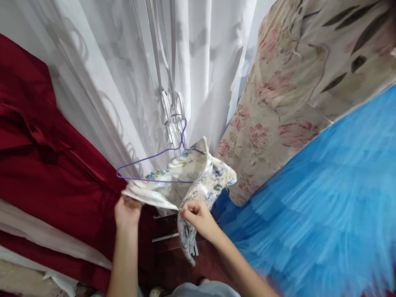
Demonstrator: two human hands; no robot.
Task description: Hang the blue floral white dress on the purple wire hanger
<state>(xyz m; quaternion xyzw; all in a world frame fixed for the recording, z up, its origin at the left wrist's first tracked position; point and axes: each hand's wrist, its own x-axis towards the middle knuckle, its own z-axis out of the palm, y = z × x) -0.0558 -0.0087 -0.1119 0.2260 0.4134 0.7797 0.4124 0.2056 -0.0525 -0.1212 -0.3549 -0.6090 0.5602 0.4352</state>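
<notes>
Floral garment [213, 181] we've got here is pretty cute: white ground, blue, purplish and yellow-green blooms, plus a paler, crumpled inside. It's hanging gaping open just beyond our hands, with one narrow floppy bit dangling below the right one. Our left hand [128, 210] is gripping the white edge, fingers partly hidden under the cloth, and our right hand [196, 212] has the same edge pinched further along. Past them, a skinny purple hanger [182, 143] has its right arm inside, while its left end pokes out bare.
</notes>
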